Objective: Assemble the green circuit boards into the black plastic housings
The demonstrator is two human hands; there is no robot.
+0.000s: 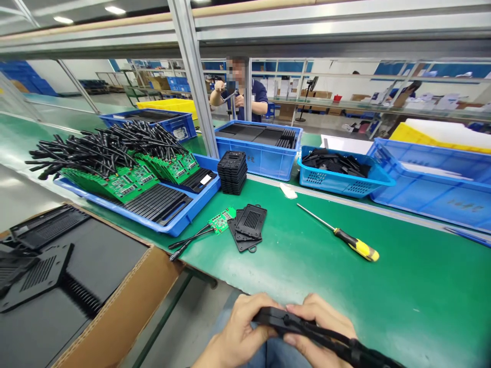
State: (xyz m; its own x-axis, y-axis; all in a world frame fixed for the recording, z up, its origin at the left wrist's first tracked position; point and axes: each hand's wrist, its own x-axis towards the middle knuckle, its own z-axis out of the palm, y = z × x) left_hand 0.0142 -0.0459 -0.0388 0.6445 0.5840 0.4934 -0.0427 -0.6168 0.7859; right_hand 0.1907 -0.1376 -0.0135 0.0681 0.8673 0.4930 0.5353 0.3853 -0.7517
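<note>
Faded blue cloth (283, 354) over the lap

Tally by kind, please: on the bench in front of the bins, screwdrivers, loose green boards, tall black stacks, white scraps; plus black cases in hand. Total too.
Screwdriver: 1
Loose green board: 1
Tall black stack: 1
White scrap: 1
Held black case: 1
Total: 5

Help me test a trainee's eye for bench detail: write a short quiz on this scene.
1. Which tool lies on the green tabletop?
a) pliers
b) screwdriver
c) hammer
2. True or false: the left hand and right hand both hold the black casing.
3. Fill in the colour: the loose circuit board outside the blue tray is ____.
Key: 1 b; 2 true; 3 green.
</note>
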